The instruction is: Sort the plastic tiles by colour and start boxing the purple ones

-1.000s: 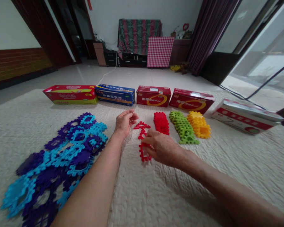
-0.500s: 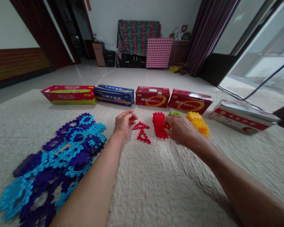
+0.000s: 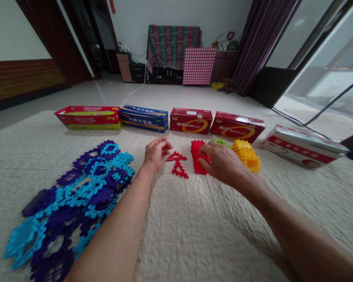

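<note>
My left hand (image 3: 155, 152) rests on the quilted mat (image 3: 188, 227), fingers loosely curled and apart, holding nothing. Just right of it lie two loose red building pieces: an arch-like one (image 3: 177, 157) and a triangular one (image 3: 180, 171). My right hand (image 3: 222, 160) is at the near right side of an overlapping row of red building pieces (image 3: 197, 148). Its thumb and forefinger close on a red piece at that row's edge. Behind this hand, the green building pieces (image 3: 220, 142) are mostly hidden. A row of yellow building pieces (image 3: 243, 148) lies to the right, partly covered by the wrist.
On the left spreads a heap of purple and light blue building pieces (image 3: 91, 188). Along the back stand a red-yellow box (image 3: 91, 118), a blue box (image 3: 144, 119) and two dark red boxes (image 3: 191, 120). A white-red box (image 3: 302, 147) sits at the right.
My right hand has carried a square red piece from near the loose ones to the red row, covering the green pieces. Since then it has shifted slightly left. My left hand stays put.
</note>
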A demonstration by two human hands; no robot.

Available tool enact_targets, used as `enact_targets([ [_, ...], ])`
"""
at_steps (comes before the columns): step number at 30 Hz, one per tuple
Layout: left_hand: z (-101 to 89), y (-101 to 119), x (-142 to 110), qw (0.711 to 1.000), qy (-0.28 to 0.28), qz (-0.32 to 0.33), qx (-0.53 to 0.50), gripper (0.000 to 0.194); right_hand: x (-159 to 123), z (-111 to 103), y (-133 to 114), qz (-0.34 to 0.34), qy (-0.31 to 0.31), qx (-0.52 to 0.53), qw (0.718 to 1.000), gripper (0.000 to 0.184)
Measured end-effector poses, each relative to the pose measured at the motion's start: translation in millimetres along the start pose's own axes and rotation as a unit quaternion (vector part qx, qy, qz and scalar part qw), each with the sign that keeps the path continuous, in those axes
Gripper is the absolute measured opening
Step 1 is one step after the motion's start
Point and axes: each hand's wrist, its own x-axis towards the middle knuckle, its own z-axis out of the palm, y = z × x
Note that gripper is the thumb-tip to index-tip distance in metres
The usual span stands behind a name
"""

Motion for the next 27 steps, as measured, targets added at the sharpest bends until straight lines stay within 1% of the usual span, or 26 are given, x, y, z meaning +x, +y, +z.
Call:
enact_targets([
  [3,-0.2,-9,2,0.998,-0.002,0.040,0.045,0.020,-3,12,-25,-0.059,0.005,0.068,0.996,0.018],
  [5,-0.2,-15,3,0.990,-0.013,0.093,0.109,0.020,-7,25,-45,-0.094,0.012,0.102,0.990,0.022],
  [7,-0.2,-19,3,0.972,-0.032,0.155,0.172,0.023,-13,38,-65,-0.113,0.018,0.115,0.987,0.026],
  [9,0.2,-21,2,0.953,-0.057,0.209,0.214,0.030,-23,48,-83,-0.093,0.038,0.124,0.987,0.032],
  [11,1.6,-21,1,0.931,-0.087,0.245,0.255,0.035,-34,56,-96,-0.045,0.063,0.122,0.989,0.041],
  [13,3.8,-21,-1,0.894,-0.125,0.266,0.338,0.037,-45,63,-105,0.017,0.075,0.115,0.990,0.047],
  [15,5.7,-22,-3,0.848,-0.161,0.274,0.424,0.036,-53,68,-110,0.061,0.079,0.112,0.989,0.047],
  [16,6.2,-22,-5,0.829,-0.173,0.275,0.455,0.036,-55,70,-111,0.069,0.084,0.112,0.988,0.046],
  [17,6.2,-22,-8,0.816,-0.179,0.273,0.476,0.034,-56,73,-111,0.067,0.091,0.113,0.987,0.045],
  [18,5.7,-22,-12,0.810,-0.179,0.271,0.489,0.033,-57,76,-111,0.061,0.101,0.116,0.986,0.044],
  [20,2.6,-21,-22,0.798,-0.169,0.262,0.517,0.031,-57,82,-111,0.054,0.124,0.124,0.983,0.042],
  [23,-6.0,-15,-41,0.766,-0.149,0.239,0.577,0.026,-57,92,-115,0.052,0.160,0.145,0.975,0.041],
  [27,-23.8,0,-66,0.722,-0.117,0.195,0.654,0.023,-62,102,-134,0.042,0.180,0.170,0.968,0.038],
])
